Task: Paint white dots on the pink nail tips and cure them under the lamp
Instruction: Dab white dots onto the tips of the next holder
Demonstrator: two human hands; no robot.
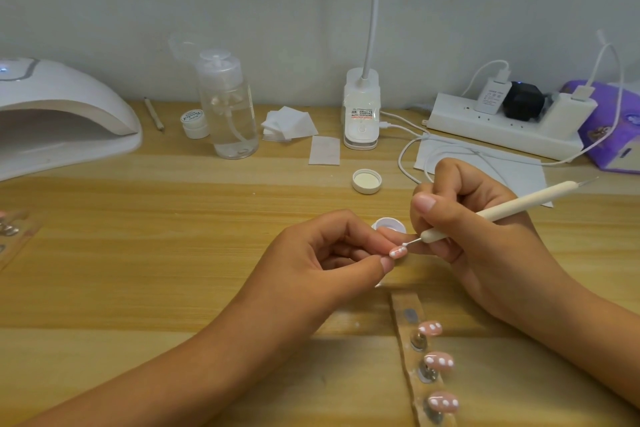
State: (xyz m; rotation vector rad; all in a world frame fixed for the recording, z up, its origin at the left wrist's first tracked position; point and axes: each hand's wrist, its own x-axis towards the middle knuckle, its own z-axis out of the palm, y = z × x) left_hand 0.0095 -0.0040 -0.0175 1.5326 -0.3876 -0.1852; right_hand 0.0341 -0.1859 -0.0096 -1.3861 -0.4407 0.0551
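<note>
- Left hand [322, 253]: your thumb and fingertips pinch the tip [398, 252] above the middle of the table [173, 253], pink face up, white dots showing on it.
- Right hand [460, 218]: curled round the tool [512, 204] in a pen grip; the fine metal end touches the tip's right end.
- Pot [388, 224]: open, just behind your fingers. Its lid [366, 180] lies nearer the far edge.
- Strip [401, 303]: at the near edge, right of centre, carrying three dotted tips [439, 361]; the seat at its far end looks vacant.
- Lamp [69, 107]: far left corner, well apart from both hands.
- Technique: brace your right fingers against the left so both move as one. Touch the tool down straight and lift it straight off; dragging would likely smear the wet dot. Match the spacing of the dots on the strip. Keep your pinch on the tip's edges, clear of the painted face, until it is seated and cured.
</note>
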